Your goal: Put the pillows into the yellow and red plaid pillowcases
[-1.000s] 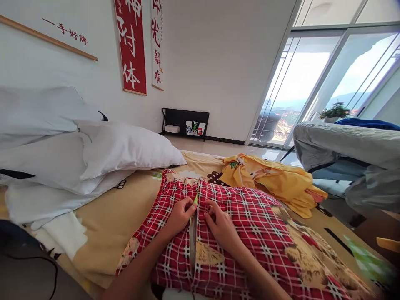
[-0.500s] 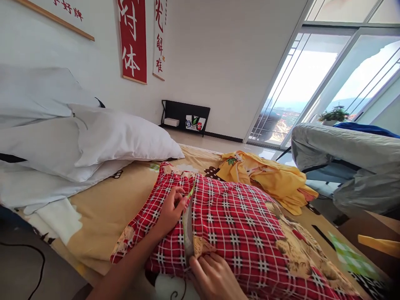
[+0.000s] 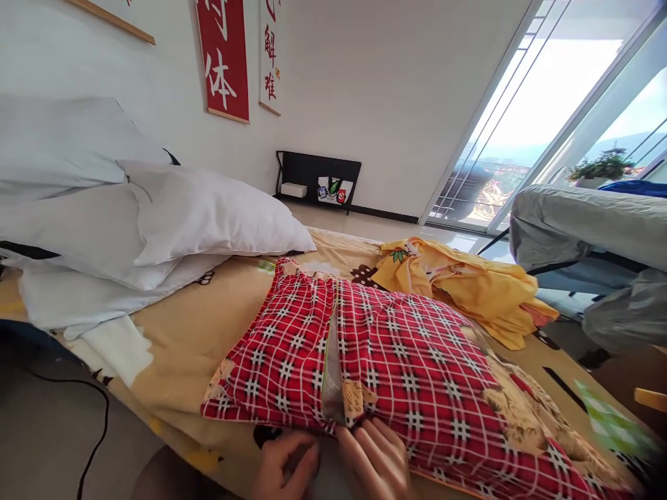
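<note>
On bedsheet (image 3: 182,347), plaid pillow (image 3: 417,354) fwd of L grip (image 3: 285,464), touching R grip (image 3: 372,458)

1. Red scroll (image 3: 240,69): the large white character 体 (image 3: 221,81) reads clearly near its foot; above it stands another white character, cut by the top edge and not fully readable.
2. White scroll (image 3: 266,97), just right of it: the red characters 解 (image 3: 269,43) and 难 (image 3: 269,85) run downward; only the bottom strokes of the one above them show. A small orange mark (image 3: 278,73) beside them is too small to read.
3. Wide scroll (image 3: 107,7), upper left: a few red strokes at the top edge, unreadable.
4. Printed panel (image 3: 333,190) on the black shelf (image 3: 307,167): coloured markings, too small to read.
</note>
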The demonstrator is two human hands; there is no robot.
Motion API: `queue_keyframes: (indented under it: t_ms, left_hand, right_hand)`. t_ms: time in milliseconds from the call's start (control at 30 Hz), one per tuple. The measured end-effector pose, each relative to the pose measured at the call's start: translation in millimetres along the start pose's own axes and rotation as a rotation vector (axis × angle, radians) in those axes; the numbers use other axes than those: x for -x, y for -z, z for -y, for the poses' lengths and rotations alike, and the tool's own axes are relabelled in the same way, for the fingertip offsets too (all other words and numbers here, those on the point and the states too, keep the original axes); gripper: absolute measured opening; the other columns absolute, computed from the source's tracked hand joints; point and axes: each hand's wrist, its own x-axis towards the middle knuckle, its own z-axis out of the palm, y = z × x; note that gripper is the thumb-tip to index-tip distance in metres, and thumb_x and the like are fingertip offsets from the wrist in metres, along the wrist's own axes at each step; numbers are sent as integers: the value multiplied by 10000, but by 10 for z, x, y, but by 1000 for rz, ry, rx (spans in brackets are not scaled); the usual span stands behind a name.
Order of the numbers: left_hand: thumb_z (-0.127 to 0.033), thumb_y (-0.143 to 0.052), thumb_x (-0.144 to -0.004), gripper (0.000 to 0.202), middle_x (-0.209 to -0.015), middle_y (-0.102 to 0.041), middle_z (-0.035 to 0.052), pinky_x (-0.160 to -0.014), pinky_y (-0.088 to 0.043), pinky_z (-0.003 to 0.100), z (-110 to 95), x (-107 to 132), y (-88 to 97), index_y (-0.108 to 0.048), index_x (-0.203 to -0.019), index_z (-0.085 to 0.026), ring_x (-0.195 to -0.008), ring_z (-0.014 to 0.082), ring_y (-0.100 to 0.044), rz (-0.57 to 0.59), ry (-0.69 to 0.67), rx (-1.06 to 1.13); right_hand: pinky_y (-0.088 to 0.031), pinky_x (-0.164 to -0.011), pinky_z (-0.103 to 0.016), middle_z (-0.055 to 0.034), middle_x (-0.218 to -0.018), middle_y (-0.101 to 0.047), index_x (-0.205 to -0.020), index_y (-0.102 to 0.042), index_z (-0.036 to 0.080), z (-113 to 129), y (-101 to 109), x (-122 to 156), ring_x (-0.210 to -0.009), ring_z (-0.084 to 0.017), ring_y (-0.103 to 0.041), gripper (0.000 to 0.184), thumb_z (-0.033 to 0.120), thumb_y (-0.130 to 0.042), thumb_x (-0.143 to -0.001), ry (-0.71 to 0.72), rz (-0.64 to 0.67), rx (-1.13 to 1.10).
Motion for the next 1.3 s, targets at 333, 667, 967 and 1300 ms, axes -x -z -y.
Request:
queue_keyframes:
  t_ms: [333,667,967,1300]
  left_hand:
    - [-272,-528,-916,136,-507,-571,-21,-581,-481,271,-15,-75,-119,-646,-979,-246,-460,144,-554,-283,-388,-398]
    - [-123,-524,-916,133,-639,-677,-2,-630,-495,231,-104,-244,-138,-619,-991,-178,-546,124,-641,-456,-685,-474]
    - [-100,-488,-921,163,-631,-671,1,-604,-497,238,22,-326,-157,-634,-989,-130,-525,107,-628,-513,-914,-536]
    - [-102,-477,-928,166,-566,-645,-21,-607,-508,230,11,-314,-198,-636,-905,-145,-487,95,-624,-597,-941,-609]
  right_hand:
    - [-450,-546,-272,9,-570,-577,-972,-608,174,8,-45,68,-514,-125,-559,193,64,-473,-889,-99,-27,-57]
    - [-445,-560,-290,12,-539,-569,-982,-647,154,-13,2,39,-503,-127,-560,222,92,-441,-925,16,-116,54]
    - [-390,-562,-293,-1,-571,-572,-926,-627,135,-11,126,-146,-539,-132,-542,204,74,-445,-859,9,-38,43]
    - [-306,-610,-299,31,-549,-537,-691,-530,190,7,160,-363,-505,-119,-478,286,150,-424,-954,-21,46,176]
